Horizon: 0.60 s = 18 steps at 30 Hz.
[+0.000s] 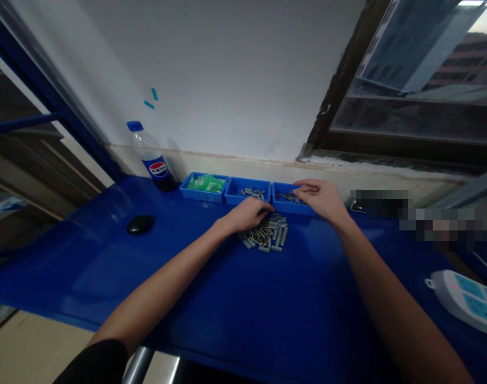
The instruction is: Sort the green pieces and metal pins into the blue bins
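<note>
A pile of brass-coloured screws (261,233) and grey plugs (284,235) lies on the blue table. My left hand (249,214) is over the pile's back left edge, fingers curled together; what they hold, if anything, is hidden. My right hand (317,196) is at the right blue bin (307,209), thumb and fingertips pinched above the screws (288,197) inside; anything between them is too small to tell. The middle blue bin (236,200) holds grey plugs (254,192). In the left blue bin (199,196) are green packets (207,183).
A cola bottle (158,168) stands at the back left, with a black mouse (140,224) in front of it. A white power strip (465,301) lies at the right. The wall (227,80) rises behind the bins, with a window at the upper right.
</note>
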Motion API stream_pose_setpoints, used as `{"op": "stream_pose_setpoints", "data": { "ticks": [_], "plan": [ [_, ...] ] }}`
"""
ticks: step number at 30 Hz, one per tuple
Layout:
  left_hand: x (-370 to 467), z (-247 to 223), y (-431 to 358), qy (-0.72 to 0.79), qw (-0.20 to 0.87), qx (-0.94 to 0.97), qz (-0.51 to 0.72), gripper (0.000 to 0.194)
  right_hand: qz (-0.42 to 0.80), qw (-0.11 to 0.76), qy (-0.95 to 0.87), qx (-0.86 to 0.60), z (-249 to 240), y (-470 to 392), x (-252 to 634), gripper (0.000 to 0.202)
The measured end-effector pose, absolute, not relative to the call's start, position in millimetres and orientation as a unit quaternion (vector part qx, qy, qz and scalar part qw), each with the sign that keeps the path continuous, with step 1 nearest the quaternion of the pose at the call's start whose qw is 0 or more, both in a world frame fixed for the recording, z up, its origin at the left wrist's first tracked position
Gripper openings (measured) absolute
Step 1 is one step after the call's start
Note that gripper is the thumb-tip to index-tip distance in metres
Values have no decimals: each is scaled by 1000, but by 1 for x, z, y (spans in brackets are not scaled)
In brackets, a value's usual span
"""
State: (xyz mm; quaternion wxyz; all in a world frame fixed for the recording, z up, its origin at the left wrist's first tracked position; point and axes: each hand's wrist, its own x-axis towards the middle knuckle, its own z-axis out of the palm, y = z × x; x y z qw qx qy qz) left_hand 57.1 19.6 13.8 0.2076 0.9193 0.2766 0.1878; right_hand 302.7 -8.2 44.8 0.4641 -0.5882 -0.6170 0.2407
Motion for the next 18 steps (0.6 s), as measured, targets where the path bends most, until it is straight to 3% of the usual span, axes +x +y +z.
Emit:
{"op": "stream_pose_setpoints", "data": {
  "ticks": [6,18],
  "plan": [
    [73,4,12,193,137,966,102,64,244,453,-637,-574,57,-13,303,24],
    [71,15,8,320,46,944,59,28,303,440,-643,-549,57,-16,294,22]
  ]
}}
